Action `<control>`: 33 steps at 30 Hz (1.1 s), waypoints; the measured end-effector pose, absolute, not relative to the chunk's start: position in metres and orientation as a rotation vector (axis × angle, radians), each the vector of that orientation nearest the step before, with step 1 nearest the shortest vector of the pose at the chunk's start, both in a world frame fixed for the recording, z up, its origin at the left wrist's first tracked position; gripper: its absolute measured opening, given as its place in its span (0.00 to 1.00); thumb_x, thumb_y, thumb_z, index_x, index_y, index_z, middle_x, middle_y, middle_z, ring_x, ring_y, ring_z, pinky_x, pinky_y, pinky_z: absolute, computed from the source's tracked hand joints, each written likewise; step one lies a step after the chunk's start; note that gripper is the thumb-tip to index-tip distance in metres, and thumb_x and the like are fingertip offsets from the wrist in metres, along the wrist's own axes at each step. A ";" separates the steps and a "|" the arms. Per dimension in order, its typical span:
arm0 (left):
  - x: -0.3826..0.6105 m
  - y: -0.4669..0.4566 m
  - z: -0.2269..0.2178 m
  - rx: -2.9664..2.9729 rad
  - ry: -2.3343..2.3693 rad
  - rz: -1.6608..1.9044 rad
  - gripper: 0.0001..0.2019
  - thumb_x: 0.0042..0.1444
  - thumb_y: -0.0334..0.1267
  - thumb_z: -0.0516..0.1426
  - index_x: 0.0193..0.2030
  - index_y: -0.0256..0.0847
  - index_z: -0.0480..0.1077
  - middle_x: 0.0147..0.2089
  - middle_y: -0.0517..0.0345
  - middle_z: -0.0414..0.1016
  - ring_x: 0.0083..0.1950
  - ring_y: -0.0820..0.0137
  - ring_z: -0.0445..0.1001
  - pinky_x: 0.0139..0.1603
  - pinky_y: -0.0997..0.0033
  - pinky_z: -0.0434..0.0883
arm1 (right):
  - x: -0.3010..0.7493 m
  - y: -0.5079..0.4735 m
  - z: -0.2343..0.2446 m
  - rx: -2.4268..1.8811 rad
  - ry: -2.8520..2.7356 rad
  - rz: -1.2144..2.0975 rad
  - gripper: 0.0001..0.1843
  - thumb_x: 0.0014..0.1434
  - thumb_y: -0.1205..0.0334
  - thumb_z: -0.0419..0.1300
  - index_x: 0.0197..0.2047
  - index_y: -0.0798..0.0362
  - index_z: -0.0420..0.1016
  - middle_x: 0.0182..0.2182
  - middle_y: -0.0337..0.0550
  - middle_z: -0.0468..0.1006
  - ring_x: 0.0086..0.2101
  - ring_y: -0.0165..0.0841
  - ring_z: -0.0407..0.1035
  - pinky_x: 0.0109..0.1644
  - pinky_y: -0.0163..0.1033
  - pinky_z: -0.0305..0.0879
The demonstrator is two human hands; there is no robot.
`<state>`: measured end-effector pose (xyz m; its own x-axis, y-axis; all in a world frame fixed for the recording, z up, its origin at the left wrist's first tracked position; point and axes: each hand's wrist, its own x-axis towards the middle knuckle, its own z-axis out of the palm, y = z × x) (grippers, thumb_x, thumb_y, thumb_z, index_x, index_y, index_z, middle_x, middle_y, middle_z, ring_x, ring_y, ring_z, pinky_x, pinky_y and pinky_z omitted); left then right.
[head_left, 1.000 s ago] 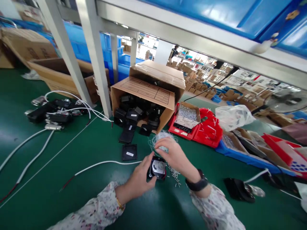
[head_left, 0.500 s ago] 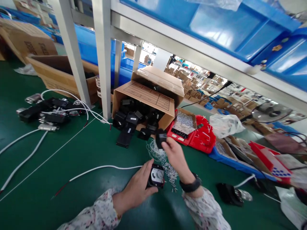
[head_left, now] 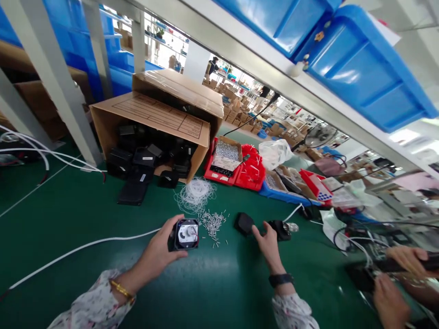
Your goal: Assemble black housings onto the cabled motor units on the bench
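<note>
My left hand grips a square black housing, whose open face shows a silver metal part and a bit of red wire. A white cable runs leftward from behind that hand. Over on the right, my right hand has its thumb and fingers apart and holds nothing. Its thumb is at the edge of a black cover lying on the table; I cannot tell if they touch. Just beyond the fingers lies a black fitting with a clear, shiny end. Small metal pins are scattered between my hands.
A tilted cardboard box spills black housings onto the green table. White thread lies before it. Red trays and a blue tray stand behind. Another person's hands work at right. Blue bins sit overhead.
My right hand has carried the black cover right and down to the table, and its fingers have opened from it. My left hand still holds the housing. The view has swung right.
</note>
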<state>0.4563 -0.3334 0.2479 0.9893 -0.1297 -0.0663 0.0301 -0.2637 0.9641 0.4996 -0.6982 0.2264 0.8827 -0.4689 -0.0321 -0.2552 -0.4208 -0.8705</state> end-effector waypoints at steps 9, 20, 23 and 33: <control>0.459 -0.333 0.257 1.736 -0.046 -0.161 0.40 0.39 0.26 0.63 0.61 0.45 0.54 0.62 0.51 0.61 0.62 0.59 0.61 0.62 0.55 0.58 | 0.514 -0.665 0.236 -2.598 -0.146 -0.065 0.37 0.48 0.63 0.60 0.61 0.53 0.55 0.52 0.54 0.61 0.53 0.50 0.56 0.57 0.58 0.51; 0.459 -0.334 0.242 1.689 -0.141 -0.036 0.45 0.39 0.31 0.66 0.63 0.44 0.50 0.60 0.47 0.62 0.60 0.58 0.63 0.62 0.54 0.59 | 0.483 -0.516 0.307 -2.170 -0.780 0.189 0.36 0.47 0.68 0.63 0.59 0.47 0.56 0.56 0.47 0.60 0.57 0.42 0.52 0.62 0.51 0.49; 0.458 -0.331 0.247 1.757 -0.244 0.004 0.49 0.39 0.31 0.67 0.66 0.44 0.44 0.66 0.44 0.51 0.65 0.56 0.54 0.64 0.52 0.55 | 0.486 -0.519 0.300 -2.164 -0.721 0.249 0.41 0.48 0.64 0.64 0.62 0.46 0.52 0.60 0.47 0.55 0.60 0.44 0.45 0.63 0.54 0.43; 0.475 -0.325 0.282 1.897 -0.342 0.046 0.28 0.45 0.30 0.60 0.55 0.44 0.60 0.57 0.52 0.62 0.59 0.60 0.63 0.60 0.58 0.62 | 0.457 -0.492 0.264 -1.173 0.198 0.545 0.25 0.50 0.47 0.65 0.43 0.57 0.67 0.31 0.43 0.72 0.32 0.32 0.70 0.36 0.37 0.68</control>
